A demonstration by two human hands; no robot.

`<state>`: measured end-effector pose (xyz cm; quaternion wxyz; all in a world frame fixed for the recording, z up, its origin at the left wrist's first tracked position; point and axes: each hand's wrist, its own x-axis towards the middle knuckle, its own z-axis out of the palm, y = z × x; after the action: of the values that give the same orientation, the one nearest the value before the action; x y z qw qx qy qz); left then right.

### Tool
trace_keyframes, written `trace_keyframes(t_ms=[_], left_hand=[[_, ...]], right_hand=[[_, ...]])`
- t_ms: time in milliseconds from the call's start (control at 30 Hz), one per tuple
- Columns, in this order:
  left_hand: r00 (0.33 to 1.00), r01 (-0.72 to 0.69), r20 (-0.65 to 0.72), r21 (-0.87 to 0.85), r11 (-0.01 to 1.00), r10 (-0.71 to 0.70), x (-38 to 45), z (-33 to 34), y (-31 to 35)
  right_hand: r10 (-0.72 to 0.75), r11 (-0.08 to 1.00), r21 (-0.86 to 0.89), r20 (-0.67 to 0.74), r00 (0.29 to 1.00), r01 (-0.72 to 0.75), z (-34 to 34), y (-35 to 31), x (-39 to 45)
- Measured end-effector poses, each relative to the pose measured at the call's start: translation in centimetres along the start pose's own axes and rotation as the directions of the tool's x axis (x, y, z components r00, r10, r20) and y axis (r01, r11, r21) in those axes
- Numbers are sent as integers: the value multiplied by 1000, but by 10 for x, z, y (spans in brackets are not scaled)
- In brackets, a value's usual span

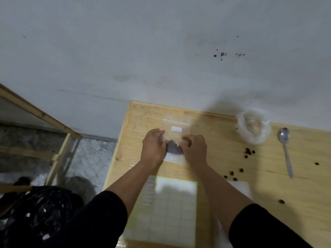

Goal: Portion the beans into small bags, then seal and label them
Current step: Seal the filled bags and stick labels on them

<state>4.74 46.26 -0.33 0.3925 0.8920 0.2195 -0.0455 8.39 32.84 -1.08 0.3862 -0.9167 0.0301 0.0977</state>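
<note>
Both hands pinch one small clear bag flat on the wooden table.

The left hand (153,147) and the right hand (193,149) sit close together, fingers curled down onto the small bag (176,128), gripping it from either side over a dark clump of beans (173,149) inside it. The bag lies on the pale wooden table (223,140) near its far edge, with a small white label (176,129) showing on its upper part, beyond the fingers. Nearer the body, under the forearms, lies a sheet of blank labels (172,208). To the right stands a crumpled clear plastic bag (253,126), and just beside it a metal spoon (285,149) lies flat. Loose beans (249,152) are scattered on the tabletop between the right hand and the spoon.
</note>
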Motion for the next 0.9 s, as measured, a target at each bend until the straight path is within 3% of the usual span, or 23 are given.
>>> trace_keyframes(t_ms=[167, 367, 467, 600, 733, 900], left_hand=[[999, -38, 8, 85, 996, 37, -6, 1, 1], [994, -102, 68, 212, 972, 89, -18, -7, 0], [983, -170, 109, 236, 957, 148, -34, -16, 5], [953, -295, 135, 231, 927, 270, -63, -17, 11], [871, -482, 235, 236, 844, 432, -101, -4, 18], [845, -506, 307, 190, 842, 438, -149, 28, 27]], right_hand=[[-147, 970, -199, -8, 989, 143, 9, 4, -7], [-338, 850, -406, 71, 938, 337, 5, 3, -27], [-420, 730, -552, 103, 902, 403, -9, -4, -45], [-359, 728, -604, 67, 931, 324, -30, 2, -76], [-242, 780, -596, -3, 970, 192, -53, 27, -118], [-61, 813, -582, -96, 994, -7, -88, 66, -165]])
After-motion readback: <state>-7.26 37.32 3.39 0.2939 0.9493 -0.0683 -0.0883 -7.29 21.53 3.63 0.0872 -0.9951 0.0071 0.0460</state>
